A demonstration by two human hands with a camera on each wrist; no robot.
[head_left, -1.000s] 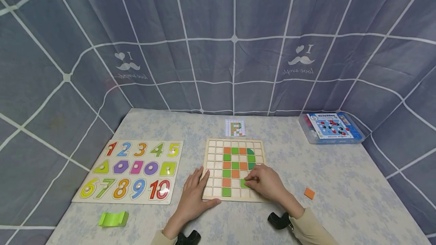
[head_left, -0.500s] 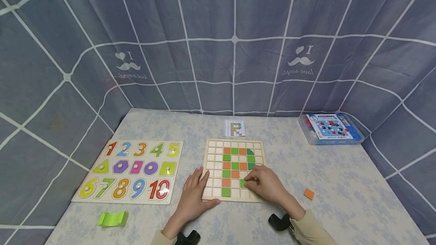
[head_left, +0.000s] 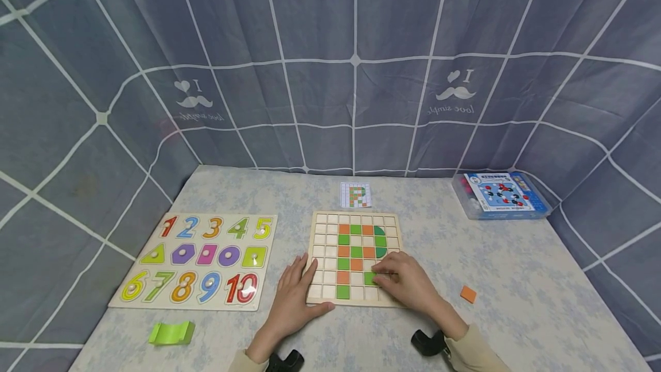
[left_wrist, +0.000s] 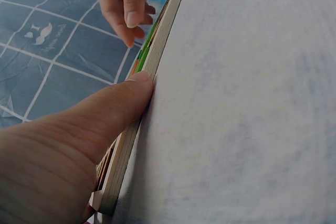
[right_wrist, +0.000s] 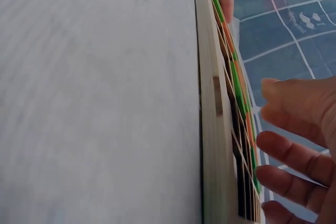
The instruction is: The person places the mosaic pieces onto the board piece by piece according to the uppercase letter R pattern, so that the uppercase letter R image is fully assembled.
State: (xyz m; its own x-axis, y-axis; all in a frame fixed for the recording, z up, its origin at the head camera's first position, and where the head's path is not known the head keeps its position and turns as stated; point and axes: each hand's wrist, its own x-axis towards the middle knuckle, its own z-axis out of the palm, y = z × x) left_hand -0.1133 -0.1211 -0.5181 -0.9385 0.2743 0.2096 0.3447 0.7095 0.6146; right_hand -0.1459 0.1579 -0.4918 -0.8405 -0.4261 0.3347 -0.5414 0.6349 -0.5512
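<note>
A wooden grid board [head_left: 317,281] lies on the table, with green and orange tiles set in several of its squares. My left hand [head_left: 291,303] rests at the board's near left corner, fingers straight along the side. In the left wrist view its thumb [left_wrist: 118,103] presses the front edge. My right hand [head_left: 408,281] hovers over the board's right half, fingertips right beside a green square tile [head_left: 368,278] in the lower rows. In the right wrist view the right hand's fingers [right_wrist: 286,148] are loosely bent, with no tile between them.
A loose orange tile [head_left: 469,294] lies right of the board. A pattern card [head_left: 356,194] is behind it. To the left lie a number puzzle board [head_left: 193,266] and a green curved block [head_left: 172,333]. A plastic box [head_left: 501,195] stands at the back right.
My right hand has shifted slightly right, its fingertips moving off the green square tile, which stays on the board. My left hand has not moved.
</note>
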